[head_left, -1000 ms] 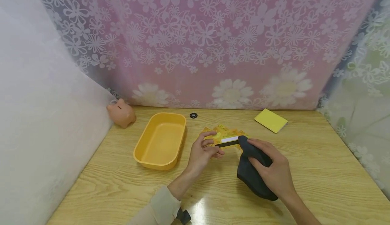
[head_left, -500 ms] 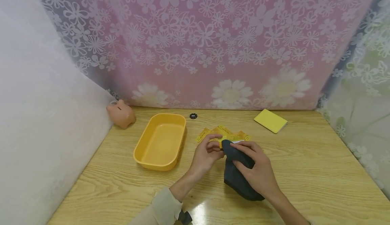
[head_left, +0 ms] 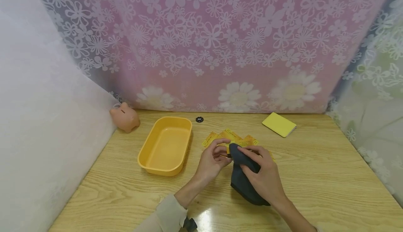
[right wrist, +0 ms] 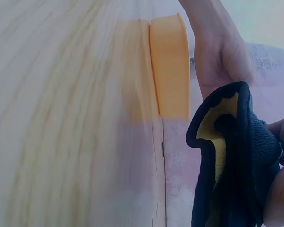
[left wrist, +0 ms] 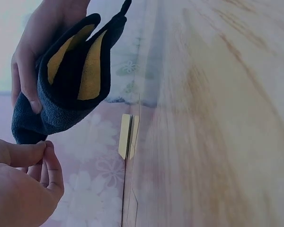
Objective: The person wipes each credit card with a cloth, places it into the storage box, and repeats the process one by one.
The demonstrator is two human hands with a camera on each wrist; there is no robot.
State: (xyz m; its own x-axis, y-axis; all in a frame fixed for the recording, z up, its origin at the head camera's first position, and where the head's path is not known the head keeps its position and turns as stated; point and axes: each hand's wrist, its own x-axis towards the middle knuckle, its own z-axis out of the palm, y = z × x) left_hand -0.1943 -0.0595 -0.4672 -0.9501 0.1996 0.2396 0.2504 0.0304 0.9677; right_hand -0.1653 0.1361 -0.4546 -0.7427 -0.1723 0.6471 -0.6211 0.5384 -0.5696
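Over the wooden table (head_left: pixel 126 197): the dark cloth (head_left: pixel 242 190) has moved along the held card (head_left: pixel 228 150) toward its left end.
Left hand (head_left: pixel 210 162): thumb and fingers pinch this end.
Right hand (head_left: pixel 267 176): fingers bent round the cloth, gripping it.
Held card: mostly covered; the wiping seems to reach its left side.

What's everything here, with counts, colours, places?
Piggy bank: 1, peach, back left
Tub: 1, orange, left
Disc: 1, black, back centre
Booklet: 1, yellow, back right
Spread cards: several, yellow, centre
Cloth: 1, dark blue, front centre
Held card: 1, yellow, centre, mostly hidden
Table: 1, tan, underneath
Backdrop: 1, pink floral, behind
Side sheets: 2, pale, both sides
Dark piece: 1, black, bottom centre
Left sleeve: 1, cream, bottom
Left hand: 1, bare, pinching card
Right hand: 1, bare, gripping cloth
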